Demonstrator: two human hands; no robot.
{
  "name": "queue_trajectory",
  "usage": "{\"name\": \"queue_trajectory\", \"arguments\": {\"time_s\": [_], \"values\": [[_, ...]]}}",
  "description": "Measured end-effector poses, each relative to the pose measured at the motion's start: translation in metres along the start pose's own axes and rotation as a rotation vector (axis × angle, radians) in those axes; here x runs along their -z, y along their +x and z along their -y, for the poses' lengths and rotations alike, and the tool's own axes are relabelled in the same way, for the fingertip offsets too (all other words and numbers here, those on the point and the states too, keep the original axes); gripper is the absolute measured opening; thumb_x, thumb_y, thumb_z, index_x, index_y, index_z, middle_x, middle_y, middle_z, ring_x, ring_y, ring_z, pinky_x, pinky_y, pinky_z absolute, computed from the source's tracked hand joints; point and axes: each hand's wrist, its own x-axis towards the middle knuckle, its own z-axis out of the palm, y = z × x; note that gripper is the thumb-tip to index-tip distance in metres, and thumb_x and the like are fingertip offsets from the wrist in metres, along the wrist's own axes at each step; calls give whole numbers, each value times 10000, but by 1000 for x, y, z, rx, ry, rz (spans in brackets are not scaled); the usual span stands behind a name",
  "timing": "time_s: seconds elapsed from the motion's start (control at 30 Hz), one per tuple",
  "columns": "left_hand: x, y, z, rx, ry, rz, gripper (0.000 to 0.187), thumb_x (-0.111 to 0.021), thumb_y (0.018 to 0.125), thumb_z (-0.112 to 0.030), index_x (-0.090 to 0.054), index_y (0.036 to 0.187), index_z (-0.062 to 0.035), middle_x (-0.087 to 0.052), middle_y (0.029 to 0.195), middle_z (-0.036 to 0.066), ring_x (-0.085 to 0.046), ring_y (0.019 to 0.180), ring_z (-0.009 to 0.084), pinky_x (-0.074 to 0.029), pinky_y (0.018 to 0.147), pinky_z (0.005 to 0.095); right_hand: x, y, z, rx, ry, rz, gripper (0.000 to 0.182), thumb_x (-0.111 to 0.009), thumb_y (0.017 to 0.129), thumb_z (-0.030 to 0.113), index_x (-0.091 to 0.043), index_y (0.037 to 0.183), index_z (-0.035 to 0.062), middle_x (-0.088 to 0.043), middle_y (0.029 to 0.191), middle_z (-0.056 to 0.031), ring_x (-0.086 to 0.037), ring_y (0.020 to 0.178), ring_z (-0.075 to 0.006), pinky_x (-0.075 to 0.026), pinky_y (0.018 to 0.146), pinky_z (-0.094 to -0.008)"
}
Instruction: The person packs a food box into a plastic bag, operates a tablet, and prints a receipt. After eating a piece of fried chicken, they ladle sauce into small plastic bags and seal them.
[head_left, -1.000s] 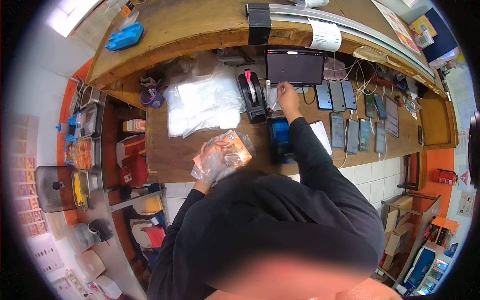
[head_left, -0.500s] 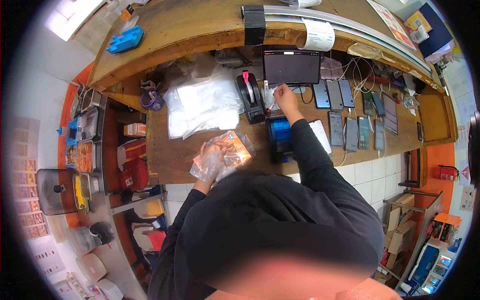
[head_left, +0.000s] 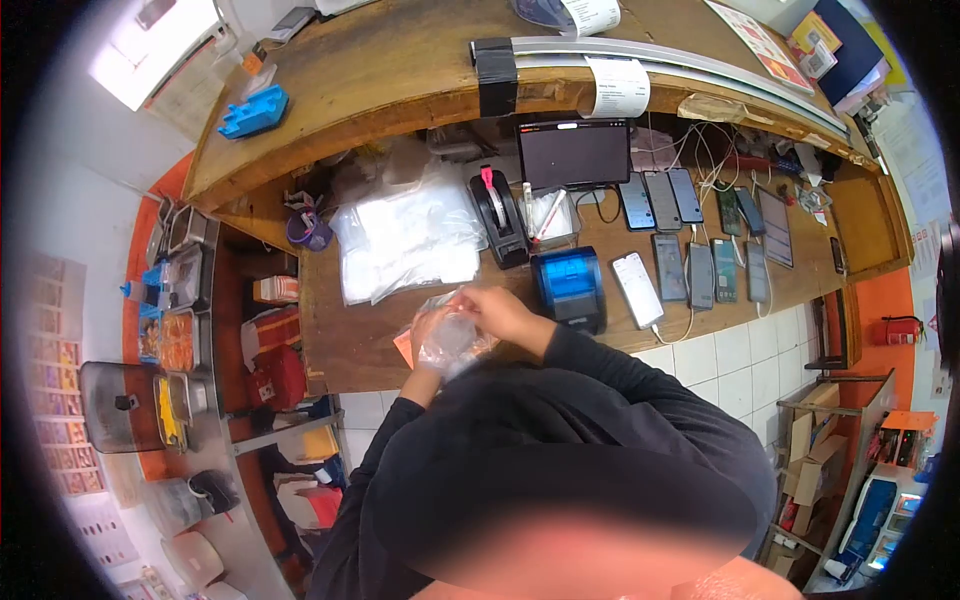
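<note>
My left hand (head_left: 428,335) is closed around a crinkled clear plastic bag (head_left: 455,338) near the front edge of the wooden table. Parts of an orange-printed packet (head_left: 403,345) show at the bag's left and lower sides. My right hand (head_left: 500,313) meets the left at the top of the bag, fingers pinched together; whether they grip the bag or something small is hidden. Just right of that hand stands a blue and black label printer (head_left: 568,283). Behind are a small white tray (head_left: 560,222) with a pen across it and a black tape dispenser (head_left: 498,220).
A stack of clear plastic bags (head_left: 405,240) lies on the left of the table (head_left: 350,345). Several phones (head_left: 637,288) with white cables fill the right. A tablet screen (head_left: 574,155) stands under the raised shelf (head_left: 380,110). A purple pen cup (head_left: 309,231) sits far left.
My right hand has come back from the small tray to my left hand at the plastic bag. The bag and orange packet have shifted slightly nearer my body, and the view has tilted.
</note>
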Motion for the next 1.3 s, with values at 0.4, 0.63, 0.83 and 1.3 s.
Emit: {"name": "queue_trajectory", "arguments": {"time_s": [0.4, 0.63, 0.83, 1.3], "values": [[-11, 1, -19, 35, -567, -690, 187, -575, 817, -209, -571, 894, -39, -591, 822, 76, -544, 699, 159, -447, 618, 300, -9, -10, -23, -211, 291, -659, 107, -581, 772, 63, -605, 860, 6, -619, 741, -119, -602, 650, -190, -473, 596, -289], [0, 8, -6, -23, -106, -351, 248, -564, 709, -101, -571, 949, -38, -549, 964, 163, -509, 910, 343, -389, 800, 429, -56, -5, -14, -106, 369, -480, 180, -583, 776, 108, -575, 931, 17, -616, 843, -143, -607, 771, -255, -470, 684, -352], [46, 22, -18, -7, 335, 198, 403, -616, 690, -220, -556, 1058, -68, -571, 1037, 112, -537, 1001, 291, -439, 836, 388, -46, -6, -10, -114, 181, -361, 305, -624, 746, 159, -510, 996, 27, -601, 824, -181, -590, 783, -322, -455, 668, -359], [67, 51, -4, 305, -189, 537, 336, -630, 738, -236, -596, 954, 20, -615, 842, 144, -595, 721, 196, -471, 581, 335, -24, -27, 17, 89, 95, -256, 153, -626, 732, 150, -605, 835, 39, -570, 811, -131, -555, 779, -289, -441, 685, -363]]}}
